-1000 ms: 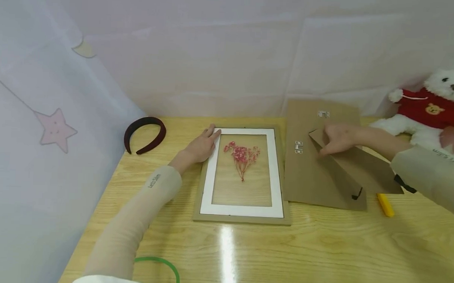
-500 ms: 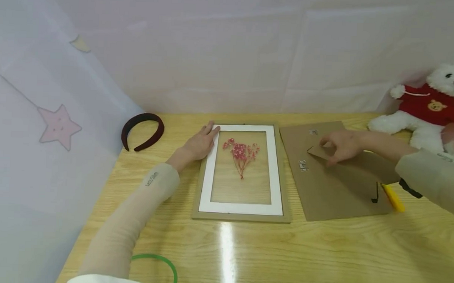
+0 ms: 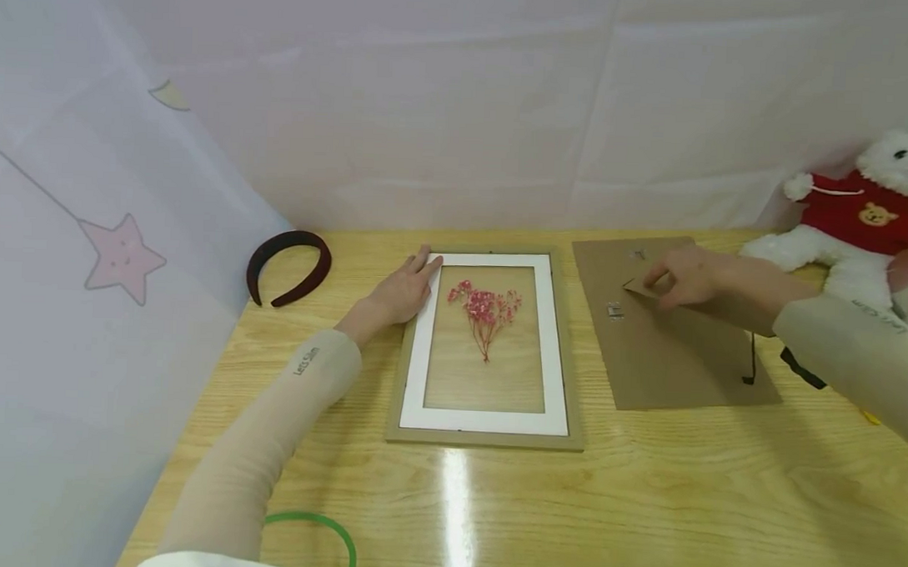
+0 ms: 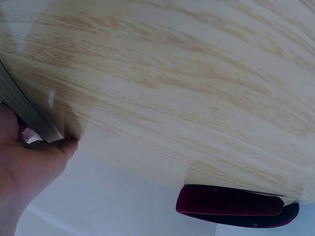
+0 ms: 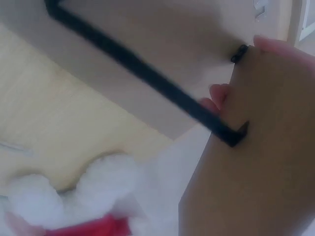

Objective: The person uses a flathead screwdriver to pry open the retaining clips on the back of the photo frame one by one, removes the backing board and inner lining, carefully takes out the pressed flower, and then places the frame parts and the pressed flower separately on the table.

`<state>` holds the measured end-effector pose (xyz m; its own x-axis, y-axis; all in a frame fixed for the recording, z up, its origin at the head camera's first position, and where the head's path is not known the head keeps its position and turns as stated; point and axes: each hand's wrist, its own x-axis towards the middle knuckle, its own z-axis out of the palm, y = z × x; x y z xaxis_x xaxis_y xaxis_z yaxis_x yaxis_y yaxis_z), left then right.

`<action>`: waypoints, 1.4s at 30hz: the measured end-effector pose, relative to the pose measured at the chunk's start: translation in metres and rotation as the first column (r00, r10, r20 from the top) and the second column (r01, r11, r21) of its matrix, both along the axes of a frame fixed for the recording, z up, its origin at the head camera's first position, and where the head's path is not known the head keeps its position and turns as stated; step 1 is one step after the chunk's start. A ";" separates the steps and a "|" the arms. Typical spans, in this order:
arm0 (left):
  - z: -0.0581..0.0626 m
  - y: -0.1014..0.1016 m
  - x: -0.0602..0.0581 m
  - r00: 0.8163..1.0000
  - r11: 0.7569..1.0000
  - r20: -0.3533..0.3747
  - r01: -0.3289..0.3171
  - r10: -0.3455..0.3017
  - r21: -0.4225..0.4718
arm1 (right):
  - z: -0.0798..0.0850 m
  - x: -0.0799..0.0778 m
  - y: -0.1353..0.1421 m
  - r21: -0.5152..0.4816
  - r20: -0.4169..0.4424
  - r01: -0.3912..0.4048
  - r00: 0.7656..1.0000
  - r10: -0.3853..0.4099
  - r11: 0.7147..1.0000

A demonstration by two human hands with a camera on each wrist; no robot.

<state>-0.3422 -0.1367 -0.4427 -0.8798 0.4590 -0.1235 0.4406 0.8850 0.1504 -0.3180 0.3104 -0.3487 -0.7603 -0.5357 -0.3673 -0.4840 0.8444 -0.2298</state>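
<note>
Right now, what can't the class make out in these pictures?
Head: most of the yellow thing, behind the right sleeve.
Head: much of the flap, behind the right hand.
Head: full shape of the green band, cut off below.
Left wrist: most of the frame, cut off at left.
Right wrist: detail on the strap, blurred.

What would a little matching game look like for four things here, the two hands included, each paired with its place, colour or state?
Column one
1. Headband
2. Flowers
3. Left hand
4. Right hand

Column two
A. Touching the left side of the frame, near its far corner
B. Dark red, lying to the left of the picture frame
C. Pinching the brown flap on the backing board
D. Pink, surrounded by a white border

Right pairs: 1-B, 2-D, 3-A, 4-C
</note>
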 end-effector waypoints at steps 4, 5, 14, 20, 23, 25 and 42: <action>0.002 0.001 0.001 1.000 1.000 0.000 0.001 -0.001 0.003 | 0.001 -0.004 0.007 0.013 -0.021 0.027 0.999 -0.027 1.000; 0.002 0.001 0.002 1.000 1.000 -0.001 0.001 -0.001 0.005 | 0.000 -0.004 0.009 0.016 -0.025 0.030 0.999 -0.030 0.999; -0.001 0.001 0.002 1.000 1.000 0.003 -0.010 0.010 0.019 | -0.005 -0.008 0.016 0.006 -0.044 0.032 0.999 -0.032 0.999; -0.002 0.000 0.001 1.000 1.000 0.004 -0.012 0.011 0.026 | -0.009 -0.007 0.016 -0.001 -0.086 0.022 0.996 -0.022 1.000; -0.002 0.000 0.001 1.000 0.999 -0.002 -0.010 0.010 0.031 | -0.009 -0.006 0.015 -0.007 -0.093 0.031 0.995 -0.031 1.000; -0.002 0.000 0.000 1.000 0.999 -0.006 -0.009 0.009 0.032 | -0.009 -0.005 0.015 -0.012 -0.093 0.040 0.995 -0.041 0.999; 0.001 0.000 0.002 1.000 1.000 0.013 -0.020 0.020 0.024 | -0.015 -0.005 0.014 -0.004 -0.170 0.068 0.983 -0.068 0.998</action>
<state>-0.3401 -0.1371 -0.4412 -0.8871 0.4446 -0.1242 0.4210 0.8895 0.1776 -0.3227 0.3241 -0.3635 -0.8465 -0.4799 -0.2305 -0.4570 0.8771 -0.1479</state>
